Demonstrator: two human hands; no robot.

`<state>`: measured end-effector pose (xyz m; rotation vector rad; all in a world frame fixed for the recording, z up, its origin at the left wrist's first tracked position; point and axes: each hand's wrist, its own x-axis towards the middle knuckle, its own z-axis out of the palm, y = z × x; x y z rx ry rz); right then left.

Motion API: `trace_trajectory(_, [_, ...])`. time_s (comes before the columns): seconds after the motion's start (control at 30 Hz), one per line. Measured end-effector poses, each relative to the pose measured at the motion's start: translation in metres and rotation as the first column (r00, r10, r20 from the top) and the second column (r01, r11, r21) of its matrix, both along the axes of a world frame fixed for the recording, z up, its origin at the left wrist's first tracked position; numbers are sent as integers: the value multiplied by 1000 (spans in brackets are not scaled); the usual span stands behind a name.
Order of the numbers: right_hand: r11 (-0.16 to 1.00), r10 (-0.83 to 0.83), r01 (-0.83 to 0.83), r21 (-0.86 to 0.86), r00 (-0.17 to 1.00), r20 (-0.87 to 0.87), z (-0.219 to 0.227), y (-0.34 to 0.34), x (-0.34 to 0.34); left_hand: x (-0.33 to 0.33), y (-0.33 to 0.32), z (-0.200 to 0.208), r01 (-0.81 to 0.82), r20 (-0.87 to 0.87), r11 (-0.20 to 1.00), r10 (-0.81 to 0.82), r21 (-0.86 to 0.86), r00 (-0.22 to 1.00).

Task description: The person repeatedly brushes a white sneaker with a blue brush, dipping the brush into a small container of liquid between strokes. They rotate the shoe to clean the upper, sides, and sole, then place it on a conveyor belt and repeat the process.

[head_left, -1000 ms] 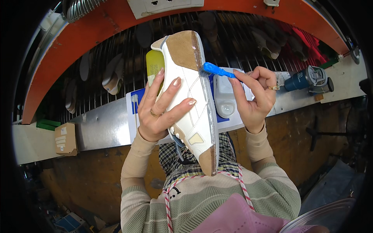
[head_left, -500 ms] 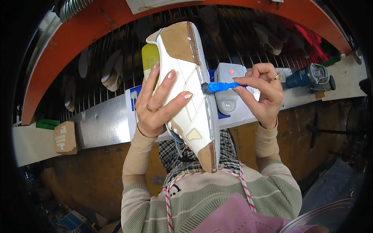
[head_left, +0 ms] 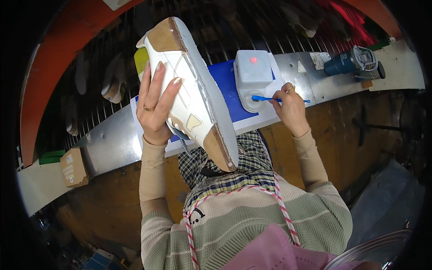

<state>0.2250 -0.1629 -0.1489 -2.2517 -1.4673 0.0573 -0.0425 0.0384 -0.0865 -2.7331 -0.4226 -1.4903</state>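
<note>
My left hand point(head_left: 155, 110) grips a white shoe upper point(head_left: 182, 87) with tan suede toe and heel patches, its lower side edge turned to the right. A yellow-green shoe last point(head_left: 141, 58) shows at the shoe's opening. In my right hand point(head_left: 291, 110) is a slim blue brush point(head_left: 266, 98), pinched between the fingers. The brush head is at the small round cup at the front of a translucent white container point(head_left: 253, 67) with a red heart mark; whether the bristles touch liquid I cannot tell. Both stand over a blue-and-white sheet point(head_left: 225, 83).
A dark blue tumbler point(head_left: 345, 64) with a handle lies on the metal ledge point(head_left: 112, 146) at right. A small cardboard box point(head_left: 74, 168) sits at the far left. Beyond the ledge, shoes point(head_left: 114, 83) rest on a dark rod rack, framed by an orange border point(head_left: 47, 67).
My right hand has carried the brush from the shoe's side edge down and right to the container's cup. The shoe, in my left hand, appears farther left.
</note>
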Motion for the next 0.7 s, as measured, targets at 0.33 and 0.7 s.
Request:
trace_trajectory(0.33, [984, -45, 78, 160, 979, -198, -59, -21, 5, 3, 4, -23, -11, -41, 997, 8, -78, 999])
trace_trajectory(0.7, [933, 279, 269, 241, -113, -954, -13, -7, -35, 36, 10, -35, -14, 17, 994, 16, -112, 1000])
